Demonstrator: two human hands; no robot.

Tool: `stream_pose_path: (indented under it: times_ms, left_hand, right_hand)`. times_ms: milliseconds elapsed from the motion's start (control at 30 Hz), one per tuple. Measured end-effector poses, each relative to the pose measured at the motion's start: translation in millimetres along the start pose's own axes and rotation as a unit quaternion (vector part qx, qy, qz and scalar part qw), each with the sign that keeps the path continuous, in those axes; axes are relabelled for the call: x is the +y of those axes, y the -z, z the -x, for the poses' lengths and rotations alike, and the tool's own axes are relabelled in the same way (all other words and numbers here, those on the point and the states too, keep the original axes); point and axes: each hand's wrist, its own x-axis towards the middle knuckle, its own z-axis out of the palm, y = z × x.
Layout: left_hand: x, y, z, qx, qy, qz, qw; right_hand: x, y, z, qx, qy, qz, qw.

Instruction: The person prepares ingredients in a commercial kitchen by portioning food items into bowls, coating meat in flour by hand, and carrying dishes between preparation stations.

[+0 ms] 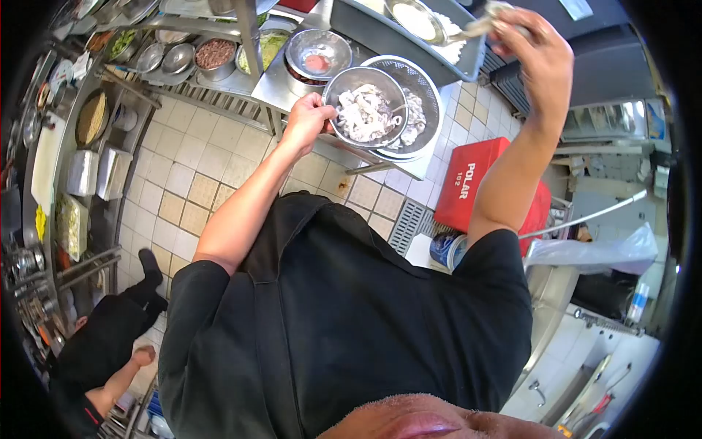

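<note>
My left hand [311,121] grips the rim of a metal bowl [330,94] filled with pale, glossy chopped seafood that looks like squid or octopus [365,113]. This bowl is held over a perforated metal colander [431,88], where more of the same pieces [413,121] lie. Up at the right, my right hand [530,44] is raised above the edge of a grey tub [468,69]. Its fingers are closed around something pale and greyish that I cannot make out. Inside the tub sit a metal bowl with pale contents [415,20] and white grains or flakes.
Beside the colander, a metal bowl [300,47] holds something pink. A red POLAR cooler [468,157] stands on the floor at right, near a blue tub [442,249]. Shelves with food containers [216,58] line the left. A person in black [110,336] is at lower left.
</note>
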Motion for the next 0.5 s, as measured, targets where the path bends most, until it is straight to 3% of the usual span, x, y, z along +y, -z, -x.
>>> stream_pose_path:
  times_ms: [133,267,333,367,400,433,467,500]
  left_hand:
    - [-16,36,7,0.002,0.03,0.154,0.988]
    - [-13,84,29,0.004,0.027,0.264,0.964]
    - [-11,120,38,0.006,0.018,0.291,0.957]
    - [-3,136,46,0.032,0.006,0.287,0.957]
    - [9,151,56,0.056,-0.006,0.283,0.957]
    - [18,168,63,0.079,-0.016,0.278,0.957]
    - [21,191,66,0.101,-0.033,0.255,0.961]
    - [29,215,72,0.122,-0.044,0.223,0.966]
  right_hand:
    - [43,-9,26,0.101,0.008,-0.063,0.993]
    - [97,-51,66,0.105,-0.091,-0.153,0.978]
    - [122,-76,87,0.12,-0.166,-0.113,0.972]
    - [166,-76,99,0.066,-0.123,-0.028,0.99]
    - [167,-89,107,0.026,-0.226,-0.01,0.974]
    - [193,-93,117,-0.035,-0.301,0.069,0.95]
    - [206,-100,127,-0.111,-0.22,0.274,0.93]
    - [198,-108,129,-0.215,-0.277,0.35,0.869]
